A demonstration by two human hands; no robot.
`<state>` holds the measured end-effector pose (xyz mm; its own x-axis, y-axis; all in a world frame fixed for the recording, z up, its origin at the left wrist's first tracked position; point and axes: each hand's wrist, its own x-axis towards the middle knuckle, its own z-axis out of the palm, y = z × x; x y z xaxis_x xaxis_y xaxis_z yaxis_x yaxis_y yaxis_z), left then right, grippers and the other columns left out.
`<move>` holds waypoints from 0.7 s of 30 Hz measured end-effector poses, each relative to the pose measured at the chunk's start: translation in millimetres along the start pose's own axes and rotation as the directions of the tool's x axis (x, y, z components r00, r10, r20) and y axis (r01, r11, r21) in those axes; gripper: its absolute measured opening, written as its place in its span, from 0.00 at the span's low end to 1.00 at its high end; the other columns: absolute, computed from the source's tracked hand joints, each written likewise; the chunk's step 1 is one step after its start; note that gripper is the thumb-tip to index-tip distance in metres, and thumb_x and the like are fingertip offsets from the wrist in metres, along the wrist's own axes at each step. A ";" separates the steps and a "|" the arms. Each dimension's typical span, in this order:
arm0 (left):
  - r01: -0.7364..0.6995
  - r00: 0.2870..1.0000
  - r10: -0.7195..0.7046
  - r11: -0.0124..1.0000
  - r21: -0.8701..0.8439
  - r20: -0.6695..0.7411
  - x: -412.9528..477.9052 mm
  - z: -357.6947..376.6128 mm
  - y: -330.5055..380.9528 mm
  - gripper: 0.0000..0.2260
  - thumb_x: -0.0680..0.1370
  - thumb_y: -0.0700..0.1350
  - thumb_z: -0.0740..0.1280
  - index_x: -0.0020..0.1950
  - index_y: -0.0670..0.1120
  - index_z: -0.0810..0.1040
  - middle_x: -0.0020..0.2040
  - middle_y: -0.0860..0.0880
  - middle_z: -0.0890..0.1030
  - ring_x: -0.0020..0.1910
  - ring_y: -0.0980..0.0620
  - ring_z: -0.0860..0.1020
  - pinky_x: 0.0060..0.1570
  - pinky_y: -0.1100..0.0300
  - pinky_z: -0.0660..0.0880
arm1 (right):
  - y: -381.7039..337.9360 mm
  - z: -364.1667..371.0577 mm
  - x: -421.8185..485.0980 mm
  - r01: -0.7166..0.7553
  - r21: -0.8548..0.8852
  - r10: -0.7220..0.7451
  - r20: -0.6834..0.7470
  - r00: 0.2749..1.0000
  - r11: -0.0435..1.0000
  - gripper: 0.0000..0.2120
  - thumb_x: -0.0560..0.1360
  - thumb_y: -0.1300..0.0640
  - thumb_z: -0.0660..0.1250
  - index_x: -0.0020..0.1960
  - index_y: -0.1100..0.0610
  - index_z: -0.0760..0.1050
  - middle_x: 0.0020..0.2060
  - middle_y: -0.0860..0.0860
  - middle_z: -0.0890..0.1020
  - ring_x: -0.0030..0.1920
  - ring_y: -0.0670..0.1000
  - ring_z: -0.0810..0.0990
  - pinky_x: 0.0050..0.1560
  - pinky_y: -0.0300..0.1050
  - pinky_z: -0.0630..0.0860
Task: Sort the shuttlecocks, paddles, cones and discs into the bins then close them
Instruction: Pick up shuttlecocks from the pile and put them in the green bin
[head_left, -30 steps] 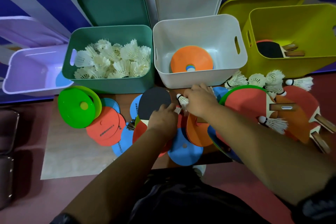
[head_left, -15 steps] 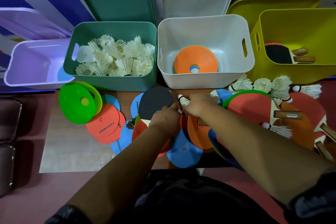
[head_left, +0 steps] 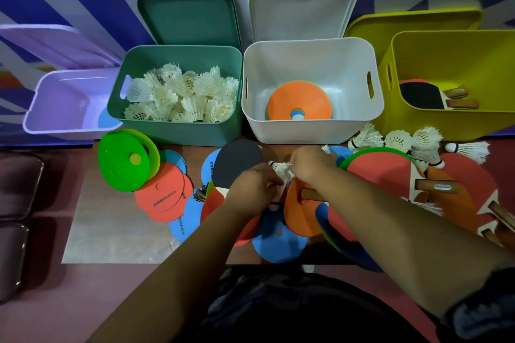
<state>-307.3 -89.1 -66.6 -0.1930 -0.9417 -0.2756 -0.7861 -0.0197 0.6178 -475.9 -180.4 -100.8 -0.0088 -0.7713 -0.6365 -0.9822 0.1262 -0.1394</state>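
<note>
Pinching shuttlecock (head_left: 282, 170): right hand (head_left: 310, 166) fingers (head_left: 294, 169), just beside left hand (head_left: 250, 188).

Left hand (head_left: 252, 189) and right hand (head_left: 310, 166) on one shuttlecock (head_left: 282, 169)
Both hold it by the feathers (cork tip points left), above scattered discs (head_left: 278, 242), just before the white bin (head_left: 309, 131).

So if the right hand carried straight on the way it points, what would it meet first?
The shuttlecock at the fingertips of the right hand, which it seems to pinch. Past that lies the black paddle, and perhaps the left hand, though depth is unclear.
</note>
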 end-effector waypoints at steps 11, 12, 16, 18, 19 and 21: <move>0.020 0.915 -0.155 0.939 -0.343 -0.372 -42.5 -24.9 2.3 0.13 0.76 0.34 0.71 0.50 0.51 0.87 0.50 0.55 0.82 0.49 0.59 0.80 0.50 0.67 0.76 | -9.4 12.7 8.1 -0.041 0.032 0.041 -0.020 0.999 0.999 0.06 0.73 0.53 0.70 0.47 0.46 0.85 0.50 0.51 0.82 0.64 0.61 0.76 0.73 0.75 0.51; 0.040 0.911 -0.174 0.939 -0.341 -0.374 -46.7 -26.4 1.0 0.12 0.77 0.35 0.70 0.50 0.51 0.87 0.50 0.54 0.82 0.49 0.58 0.80 0.50 0.66 0.76 | -10.5 13.7 8.0 -0.042 0.034 0.043 -0.034 0.998 0.999 0.06 0.73 0.54 0.70 0.47 0.47 0.85 0.51 0.51 0.83 0.64 0.61 0.76 0.74 0.74 0.52; 0.097 0.899 -0.223 0.941 -0.324 -0.378 -61.2 -28.7 -7.7 0.12 0.77 0.35 0.69 0.52 0.50 0.88 0.51 0.54 0.82 0.49 0.58 0.81 0.50 0.65 0.77 | -11.6 17.7 9.1 -0.072 0.058 0.077 -0.081 0.994 0.996 0.07 0.78 0.53 0.66 0.50 0.50 0.83 0.55 0.52 0.83 0.67 0.61 0.76 0.77 0.69 0.56; 0.113 0.895 -0.246 0.932 -0.344 -0.372 -66.7 -29.2 -12.2 0.13 0.77 0.36 0.69 0.53 0.51 0.88 0.53 0.54 0.83 0.50 0.57 0.81 0.52 0.60 0.78 | -9.6 20.1 10.0 -0.064 0.112 0.072 -0.070 0.995 0.992 0.10 0.78 0.49 0.64 0.50 0.50 0.83 0.56 0.52 0.84 0.67 0.62 0.76 0.77 0.68 0.58; 0.123 0.893 -0.257 0.929 -0.350 -0.370 -69.0 -29.0 -14.0 0.13 0.77 0.36 0.69 0.53 0.52 0.88 0.53 0.55 0.83 0.51 0.57 0.81 0.53 0.60 0.78 | -8.8 20.3 9.3 -0.052 0.139 0.062 -0.067 0.996 0.989 0.11 0.78 0.49 0.64 0.51 0.50 0.84 0.56 0.52 0.84 0.67 0.62 0.76 0.77 0.67 0.59; 0.139 0.885 -0.281 0.920 -0.366 -0.371 -73.0 -28.9 -15.7 0.13 0.78 0.36 0.69 0.53 0.52 0.88 0.54 0.55 0.83 0.51 0.58 0.81 0.53 0.60 0.78 | -7.6 19.8 5.8 -0.019 0.160 0.034 -0.091 0.995 0.987 0.11 0.79 0.49 0.65 0.52 0.49 0.86 0.55 0.52 0.84 0.66 0.61 0.77 0.76 0.64 0.60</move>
<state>-263.9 -29.8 -34.9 0.2686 -0.9524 -0.1442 -0.5350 -0.2719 0.7999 -464.8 -173.6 -118.5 -0.0591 -0.8204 -0.5687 -0.9391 0.2389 -0.2471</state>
